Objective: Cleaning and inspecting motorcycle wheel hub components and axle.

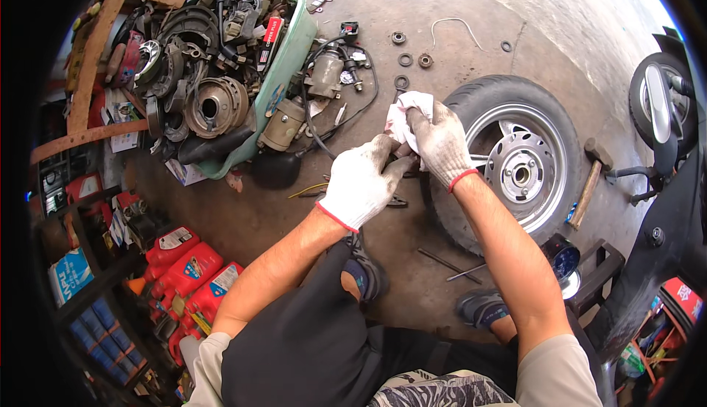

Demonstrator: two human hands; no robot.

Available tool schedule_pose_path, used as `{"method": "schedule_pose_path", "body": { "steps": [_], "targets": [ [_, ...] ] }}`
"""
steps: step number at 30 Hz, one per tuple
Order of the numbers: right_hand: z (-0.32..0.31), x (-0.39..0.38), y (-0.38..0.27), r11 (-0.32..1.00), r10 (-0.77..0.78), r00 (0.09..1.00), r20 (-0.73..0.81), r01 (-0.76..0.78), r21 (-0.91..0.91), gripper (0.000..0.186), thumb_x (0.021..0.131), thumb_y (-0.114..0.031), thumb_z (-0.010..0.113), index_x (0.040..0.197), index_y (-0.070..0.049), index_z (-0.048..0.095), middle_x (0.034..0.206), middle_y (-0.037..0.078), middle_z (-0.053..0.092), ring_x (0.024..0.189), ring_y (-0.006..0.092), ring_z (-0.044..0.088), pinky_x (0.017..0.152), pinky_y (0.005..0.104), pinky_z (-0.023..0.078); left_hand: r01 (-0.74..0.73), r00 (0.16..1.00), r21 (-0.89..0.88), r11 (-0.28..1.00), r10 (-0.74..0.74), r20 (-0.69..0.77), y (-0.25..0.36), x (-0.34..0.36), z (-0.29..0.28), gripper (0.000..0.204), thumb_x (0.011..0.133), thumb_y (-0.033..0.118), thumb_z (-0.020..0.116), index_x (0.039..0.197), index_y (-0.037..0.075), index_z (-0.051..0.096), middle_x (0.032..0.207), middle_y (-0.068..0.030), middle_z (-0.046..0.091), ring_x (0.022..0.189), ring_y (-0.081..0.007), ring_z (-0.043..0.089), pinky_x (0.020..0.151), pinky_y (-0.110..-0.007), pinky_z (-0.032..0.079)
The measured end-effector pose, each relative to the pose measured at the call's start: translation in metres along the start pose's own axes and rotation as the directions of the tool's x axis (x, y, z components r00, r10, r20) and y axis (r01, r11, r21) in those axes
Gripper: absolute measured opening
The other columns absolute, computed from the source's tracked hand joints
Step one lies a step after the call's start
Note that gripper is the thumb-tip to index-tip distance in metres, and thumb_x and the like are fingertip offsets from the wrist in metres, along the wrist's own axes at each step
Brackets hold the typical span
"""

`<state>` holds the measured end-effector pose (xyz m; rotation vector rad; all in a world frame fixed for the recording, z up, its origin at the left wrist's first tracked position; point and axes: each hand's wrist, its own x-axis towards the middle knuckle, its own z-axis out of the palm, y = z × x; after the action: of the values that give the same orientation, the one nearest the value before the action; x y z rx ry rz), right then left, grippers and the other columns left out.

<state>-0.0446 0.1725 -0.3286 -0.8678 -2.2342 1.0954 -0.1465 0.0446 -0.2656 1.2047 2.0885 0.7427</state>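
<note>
White knit gloves with red cuffs cover both my hands, which meet in front of me beside the wheel. My right hand (444, 142) is closed on a crumpled white rag (412, 103) with pinkish stains. Close against it, my left hand (359, 186) has its thumb and fingers pinched together; a small dark part seems to show between the hands, but its kind is hidden. Just right of them lies a scooter wheel with a black tyre (554, 124) and a silver rim (524, 175). Metal rings (401, 82) and a bearing-like part (426, 61) rest on the floor beyond.
At the left, a green tub (286, 61) overflows with greasy used parts. Beside it lie a cylindrical motor (282, 125) and black cables (375, 87). Red bottles (195, 271) stand lower left. A hammer (585, 197) and thin rods (449, 264) flank the wheel; a scooter (648, 260) stands right.
</note>
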Motion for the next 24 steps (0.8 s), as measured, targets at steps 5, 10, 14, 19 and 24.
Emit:
{"method": "schedule_pose_path", "body": {
  "steps": [5, 10, 14, 19, 24],
  "targets": [
    [-0.03, 0.004, -0.017, 0.657, 0.499, 0.804, 0.323, -0.594, 0.464, 0.033, 0.095, -0.025, 0.06, 0.116, 0.0, 0.063, 0.091, 0.019, 0.071, 0.08, 0.026, 0.071, 0.071, 0.038, 0.056, 0.046, 0.998, -0.017, 0.999, -0.047, -0.033, -0.005, -0.002, -0.007, 0.026, 0.086, 0.019, 0.072, 0.102, 0.0, 0.065, 0.087, -0.0194, 0.07, 0.079, -0.0318, 0.071, 0.072, -0.038, 0.054],
    [-0.01, -0.02, -0.011, 0.978, -0.173, 0.982, 0.078, 0.18, -0.103, 0.042, 0.086, -0.025, 0.07, 0.123, -0.006, 0.062, 0.119, 0.025, 0.063, 0.101, 0.0357, 0.067, 0.08, 0.0458, 0.055, -0.058, 0.996, 0.082, 0.995, 0.063, -0.06, -0.009, 0.0, -0.005, 0.023, 0.085, 0.016, 0.072, 0.101, 0.0, 0.065, 0.083, -0.0187, 0.069, 0.077, -0.0319, 0.071, 0.069, -0.038, 0.054],
    [-0.011, 0.001, -0.005, 0.91, -0.23, 0.957, 0.179, 0.276, -0.31, 0.03, 0.09, -0.018, 0.067, 0.116, -0.004, 0.066, 0.105, 0.02, 0.068, 0.089, 0.0306, 0.07, 0.072, 0.0409, 0.056, -0.101, 0.995, -0.045, 0.994, 0.1, -0.026, 0.002, -0.002, -0.005, 0.023, 0.085, 0.014, 0.07, 0.103, 0.001, 0.064, 0.087, -0.0194, 0.069, 0.081, -0.0324, 0.071, 0.071, -0.038, 0.054],
    [-0.036, 0.012, -0.007, 0.611, 0.523, 0.819, 0.236, -0.554, 0.566, 0.024, 0.1, -0.018, 0.056, 0.112, 0.001, 0.065, 0.077, 0.007, 0.068, 0.055, 0.0137, 0.063, 0.045, 0.028, 0.048, -0.065, 0.997, -0.062, 0.996, 0.061, -0.052, -0.012, -0.001, -0.007, 0.024, 0.086, 0.015, 0.07, 0.105, 0.001, 0.063, 0.088, -0.0185, 0.069, 0.083, -0.0315, 0.07, 0.073, -0.038, 0.053],
    [-0.035, -0.001, -0.022, 0.881, 0.257, 0.852, 0.457, -0.401, 0.252, 0.033, 0.1, -0.032, 0.058, 0.115, -0.004, 0.063, 0.091, 0.012, 0.072, 0.057, 0.0119, 0.063, 0.051, 0.0268, 0.049, 0.034, 0.999, -0.15, 0.988, -0.03, 0.034, -0.009, 0.003, -0.015, 0.023, 0.089, 0.006, 0.067, 0.11, -0.002, 0.062, 0.096, -0.0131, 0.072, 0.086, -0.0169, 0.069, 0.08, -0.029, 0.054]
  ]
}}
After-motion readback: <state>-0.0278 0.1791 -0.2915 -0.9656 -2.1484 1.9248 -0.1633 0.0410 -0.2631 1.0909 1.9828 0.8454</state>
